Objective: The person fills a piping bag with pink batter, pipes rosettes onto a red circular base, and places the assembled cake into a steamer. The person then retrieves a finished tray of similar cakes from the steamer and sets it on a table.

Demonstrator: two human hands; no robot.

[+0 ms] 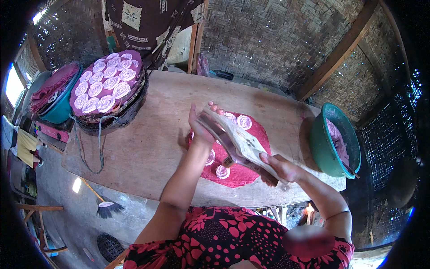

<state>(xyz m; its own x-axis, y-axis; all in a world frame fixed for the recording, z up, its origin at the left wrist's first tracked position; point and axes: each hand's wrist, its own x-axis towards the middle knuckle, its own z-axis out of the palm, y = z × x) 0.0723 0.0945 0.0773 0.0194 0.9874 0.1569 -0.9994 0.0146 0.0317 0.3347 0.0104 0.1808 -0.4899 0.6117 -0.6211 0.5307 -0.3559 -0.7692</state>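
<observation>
Both my hands hold a wooden hand press [244,141], which looks like two long boards with a short round piece under the middle. My left hand [202,127] is closed around its upper left end, palm at the side and fingertips over the top edge. At the lower right end my right hand [283,169] grips it, thumb on top. The press hangs tilted above a round red cloth-like sheet [248,177]. On that sheet lie several pink-white dough swirls [222,171], some partly hidden by the press and my left arm.
At the table's [165,98] back left, a round tray holds a purple sheet with many dough swirls [111,83]. Beside it stands a blue-green basin [60,114] with folded red cloths. A green basin [324,152] with pink dough sits at the right edge. A broom [107,207] lies on the floor.
</observation>
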